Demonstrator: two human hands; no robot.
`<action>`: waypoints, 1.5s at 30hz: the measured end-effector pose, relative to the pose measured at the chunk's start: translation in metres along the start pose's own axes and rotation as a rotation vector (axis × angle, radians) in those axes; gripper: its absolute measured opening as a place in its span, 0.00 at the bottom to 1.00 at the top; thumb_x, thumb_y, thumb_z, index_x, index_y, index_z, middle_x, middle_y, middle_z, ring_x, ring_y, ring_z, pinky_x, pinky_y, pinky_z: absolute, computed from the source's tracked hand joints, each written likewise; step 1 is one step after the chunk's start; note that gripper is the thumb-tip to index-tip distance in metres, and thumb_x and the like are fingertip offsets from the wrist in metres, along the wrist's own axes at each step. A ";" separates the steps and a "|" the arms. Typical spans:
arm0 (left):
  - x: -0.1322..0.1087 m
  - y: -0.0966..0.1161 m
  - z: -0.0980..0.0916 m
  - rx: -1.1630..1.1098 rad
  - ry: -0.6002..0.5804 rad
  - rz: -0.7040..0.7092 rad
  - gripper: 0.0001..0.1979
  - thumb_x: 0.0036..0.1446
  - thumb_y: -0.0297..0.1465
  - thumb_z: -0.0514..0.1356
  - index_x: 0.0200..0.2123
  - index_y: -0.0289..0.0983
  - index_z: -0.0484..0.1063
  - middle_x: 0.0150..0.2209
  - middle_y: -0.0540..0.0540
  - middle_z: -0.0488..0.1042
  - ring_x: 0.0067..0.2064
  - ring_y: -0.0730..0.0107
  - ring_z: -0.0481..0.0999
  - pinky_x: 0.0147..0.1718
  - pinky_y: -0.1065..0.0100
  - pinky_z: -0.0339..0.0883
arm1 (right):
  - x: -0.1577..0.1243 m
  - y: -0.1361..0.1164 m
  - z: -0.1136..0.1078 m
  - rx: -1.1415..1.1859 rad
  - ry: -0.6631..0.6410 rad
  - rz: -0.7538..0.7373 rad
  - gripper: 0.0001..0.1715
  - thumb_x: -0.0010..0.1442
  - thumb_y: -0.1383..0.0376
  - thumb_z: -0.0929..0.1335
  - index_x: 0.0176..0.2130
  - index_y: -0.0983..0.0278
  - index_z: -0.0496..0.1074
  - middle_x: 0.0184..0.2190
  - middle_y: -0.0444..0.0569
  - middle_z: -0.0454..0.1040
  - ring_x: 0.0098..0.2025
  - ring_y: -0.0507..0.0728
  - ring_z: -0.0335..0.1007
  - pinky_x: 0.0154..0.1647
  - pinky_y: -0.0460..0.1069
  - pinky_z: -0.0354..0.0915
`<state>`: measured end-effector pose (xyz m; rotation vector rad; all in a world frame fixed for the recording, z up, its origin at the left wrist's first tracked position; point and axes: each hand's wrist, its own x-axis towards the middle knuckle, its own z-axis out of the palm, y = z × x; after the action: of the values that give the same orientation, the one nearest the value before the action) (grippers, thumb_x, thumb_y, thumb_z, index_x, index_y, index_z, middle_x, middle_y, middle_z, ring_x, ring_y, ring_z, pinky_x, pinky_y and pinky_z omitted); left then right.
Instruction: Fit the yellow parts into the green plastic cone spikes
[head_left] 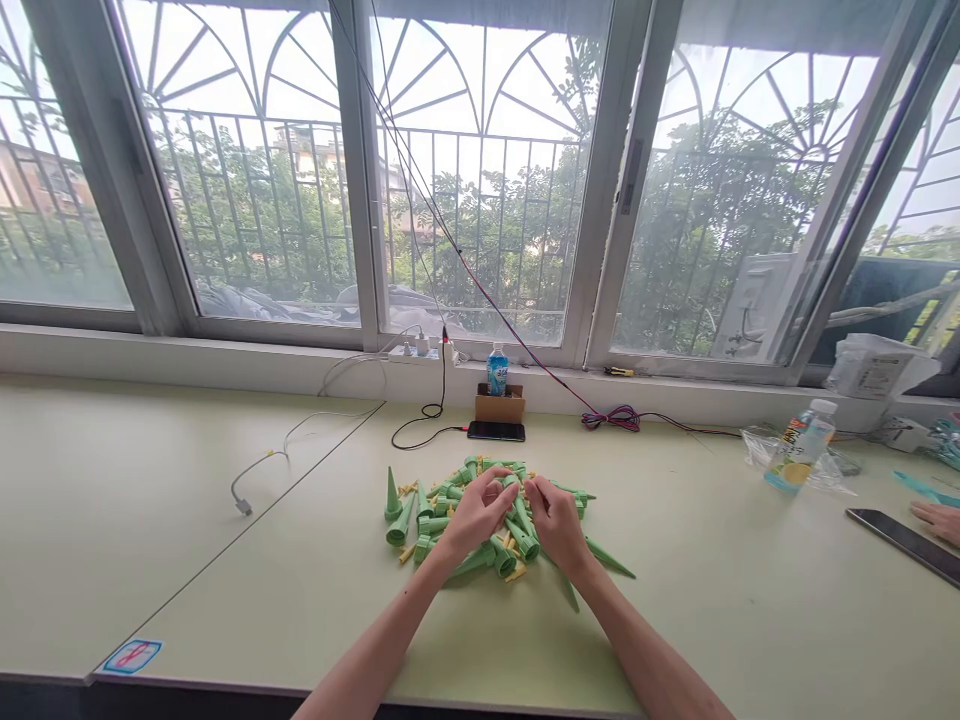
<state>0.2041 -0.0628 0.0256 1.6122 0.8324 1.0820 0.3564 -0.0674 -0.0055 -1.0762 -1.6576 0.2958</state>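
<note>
Both hands meet over a pile of green cone-shaped plastic spikes (pixel 525 541) mixed with small yellow plastic pieces (pixel 406 553). My left hand (pixel 480 515) is closed, thumb against fingers, with a bit of a green plastic spike (pixel 511 481) showing at its fingertips. Close beside it, my right hand (pixel 556 520) is pinched; whatever lies between its fingers is hidden. One spike (pixel 392 495) stands upright at the pile's left edge, while others lie on their sides with their open round ends showing.
Behind the pile a black phone (pixel 496 431) lies before a cardboard box (pixel 500 404) with a blue-labelled bottle (pixel 497 370). At right are a drink bottle (pixel 800 447), a dark phone (pixel 904 543) and another person's hand (pixel 937 520). Cables (pixel 611 418) run along the sill; a white cable (pixel 241 504) lies left.
</note>
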 end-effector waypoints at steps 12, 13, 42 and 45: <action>-0.001 -0.008 -0.002 0.179 0.007 0.165 0.18 0.59 0.43 0.58 0.47 0.38 0.65 0.32 0.52 0.61 0.26 0.79 0.63 0.21 0.77 0.59 | 0.000 0.001 0.000 0.020 -0.007 0.024 0.24 0.67 0.53 0.57 0.23 0.62 0.55 0.18 0.37 0.52 0.21 0.49 0.45 0.23 0.44 0.47; -0.001 -0.009 -0.002 0.196 0.010 0.177 0.18 0.59 0.43 0.58 0.47 0.38 0.66 0.33 0.51 0.61 0.26 0.79 0.63 0.21 0.77 0.59 | 0.000 0.002 0.000 0.022 -0.006 0.021 0.24 0.67 0.53 0.57 0.23 0.62 0.55 0.18 0.37 0.53 0.21 0.49 0.45 0.23 0.44 0.47; -0.004 -0.005 -0.001 0.385 0.049 0.309 0.18 0.60 0.36 0.57 0.52 0.40 0.64 0.46 0.43 0.72 0.26 0.78 0.69 0.24 0.74 0.66 | 0.002 0.001 0.002 0.096 0.025 0.029 0.24 0.68 0.54 0.55 0.24 0.61 0.56 0.18 0.39 0.55 0.20 0.50 0.48 0.22 0.46 0.48; -0.004 -0.003 -0.001 0.384 0.043 0.313 0.18 0.60 0.37 0.57 0.52 0.40 0.64 0.47 0.42 0.72 0.25 0.79 0.69 0.24 0.74 0.66 | 0.003 -0.002 0.001 0.125 0.021 0.039 0.23 0.68 0.55 0.55 0.24 0.61 0.56 0.18 0.40 0.56 0.20 0.50 0.49 0.21 0.46 0.49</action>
<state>0.2016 -0.0652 0.0220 2.1007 0.8726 1.2295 0.3548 -0.0660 -0.0030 -1.0153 -1.5792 0.4067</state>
